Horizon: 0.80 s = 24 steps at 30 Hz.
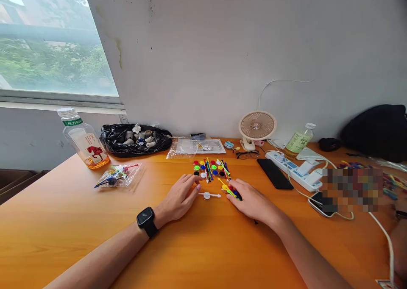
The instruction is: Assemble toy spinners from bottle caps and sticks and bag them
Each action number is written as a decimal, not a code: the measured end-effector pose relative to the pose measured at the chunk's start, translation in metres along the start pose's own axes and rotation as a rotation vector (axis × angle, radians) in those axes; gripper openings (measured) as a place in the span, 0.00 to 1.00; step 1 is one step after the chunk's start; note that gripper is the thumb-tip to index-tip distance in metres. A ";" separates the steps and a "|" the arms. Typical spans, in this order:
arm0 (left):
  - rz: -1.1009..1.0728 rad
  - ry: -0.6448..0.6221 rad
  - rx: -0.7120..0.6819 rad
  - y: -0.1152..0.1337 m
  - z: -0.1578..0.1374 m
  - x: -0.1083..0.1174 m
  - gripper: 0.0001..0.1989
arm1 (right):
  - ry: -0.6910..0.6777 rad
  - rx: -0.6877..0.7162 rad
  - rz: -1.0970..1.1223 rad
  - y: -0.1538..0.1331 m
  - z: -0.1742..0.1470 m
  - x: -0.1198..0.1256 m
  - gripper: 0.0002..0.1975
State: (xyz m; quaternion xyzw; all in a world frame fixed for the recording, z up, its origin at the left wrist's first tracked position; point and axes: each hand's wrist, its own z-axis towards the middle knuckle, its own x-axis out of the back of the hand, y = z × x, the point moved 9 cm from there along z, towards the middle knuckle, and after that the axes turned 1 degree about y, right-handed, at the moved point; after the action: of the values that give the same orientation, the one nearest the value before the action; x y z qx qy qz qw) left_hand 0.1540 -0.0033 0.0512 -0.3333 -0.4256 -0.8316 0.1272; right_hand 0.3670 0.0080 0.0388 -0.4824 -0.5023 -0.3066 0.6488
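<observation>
Several slender, multicoloured plastic pieces (227,189) fill the curled right hand (246,195). The half-open left hand (182,195) flanks one white plastic arrow (207,195).

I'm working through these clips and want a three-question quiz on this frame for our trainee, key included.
1. What lies between the left hand and the right hand?
A) a beige round plastic fan
B) a white plastic arrow-shaped piece
C) a clear bottle with a pale green label
2. Fill in: the black square-faced watch is worn on the ____ wrist.
3. True or false: the right hand holds multicoloured plastic pieces.

Key: 1. B; 2. left; 3. true.
</observation>
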 end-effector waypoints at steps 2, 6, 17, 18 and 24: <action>-0.009 -0.016 -0.021 0.002 0.000 -0.002 0.14 | 0.010 0.084 0.066 -0.015 -0.001 0.001 0.05; 0.003 -0.051 -0.074 0.007 -0.001 -0.006 0.14 | -0.005 0.223 0.164 -0.046 -0.004 0.000 0.08; 0.053 -0.156 -0.228 0.021 -0.003 -0.019 0.20 | -0.028 0.378 0.346 -0.073 -0.009 0.004 0.13; 0.042 -0.157 -0.226 0.019 -0.003 -0.020 0.16 | -0.013 0.368 0.349 -0.071 -0.008 0.006 0.14; -0.002 -0.131 -0.146 0.011 -0.002 -0.017 0.05 | 0.044 0.334 0.346 -0.065 -0.004 0.009 0.27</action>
State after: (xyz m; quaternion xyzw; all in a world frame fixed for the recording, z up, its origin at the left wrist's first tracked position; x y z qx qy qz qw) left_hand 0.1716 -0.0125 0.0458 -0.3948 -0.3717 -0.8370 0.0738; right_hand 0.3138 -0.0173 0.0673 -0.4404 -0.4418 -0.1141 0.7732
